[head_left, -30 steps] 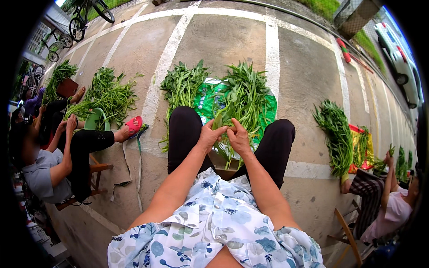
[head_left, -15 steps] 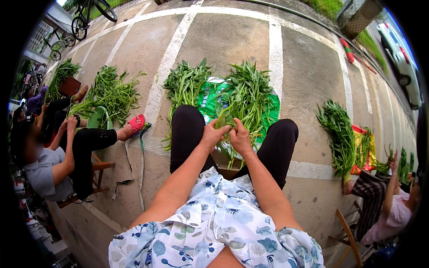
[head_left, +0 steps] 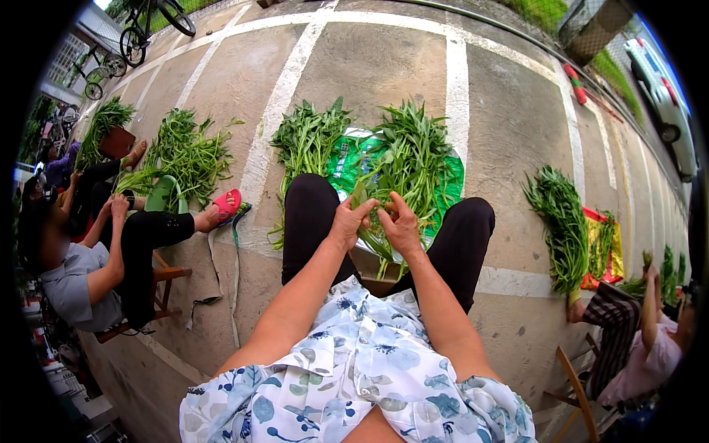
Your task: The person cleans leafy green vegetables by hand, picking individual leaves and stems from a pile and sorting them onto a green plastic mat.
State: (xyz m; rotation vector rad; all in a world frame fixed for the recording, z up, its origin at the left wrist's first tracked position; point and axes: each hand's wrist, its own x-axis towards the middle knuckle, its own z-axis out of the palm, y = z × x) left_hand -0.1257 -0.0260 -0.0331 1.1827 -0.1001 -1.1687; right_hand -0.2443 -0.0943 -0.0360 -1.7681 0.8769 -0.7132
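Head view: the bare left hand (head_left: pixel 347 224) pinches slender, long-leaved green stalks (head_left: pixel 359 197) above a green printed plastic sheet (head_left: pixel 452 190); whether the bent-fingered right hand (head_left: pixel 399 227) also grips them cannot be told. A loosened pinch could spill them onto the sheet, spread outdoors on tan concrete pavement (head_left: pixel 369 63) with white painted lines (head_left: pixel 457 96).

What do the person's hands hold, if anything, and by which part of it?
The left hand holds leafy greens, seemingly partway along their length, with green showing above and below the grip. Whether the right hand also grips them cannot be told.
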